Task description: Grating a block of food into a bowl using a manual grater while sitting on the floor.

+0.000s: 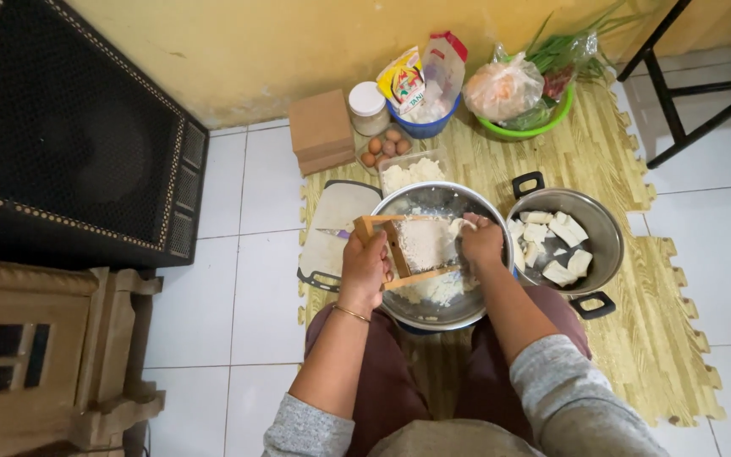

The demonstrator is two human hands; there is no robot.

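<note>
Silver bowl (pixel 399 203), green basin (pixel 543 125), wood-grain yellow mat (pixel 636 338), seemingly brown box (pixel 321 131).

Grey sleeves, maroon trousers, one thin bracelet

The person wears a heathered grey knit top with long sleeves pushed up above the elbows, so both forearms are bare. The trousers are dark maroon and plain, with no pattern showing. A thin gold-coloured bangle circles the wrist of the left hand (pixel 364 269); the right hand (pixel 482 241) has no wristwear in view. No rings can be made out on either.

Grater (pixel 416 245) over bowl (pixel 467 309); pot (pixel 607 228) right; eggs (pixel 385 145) behind.
</note>
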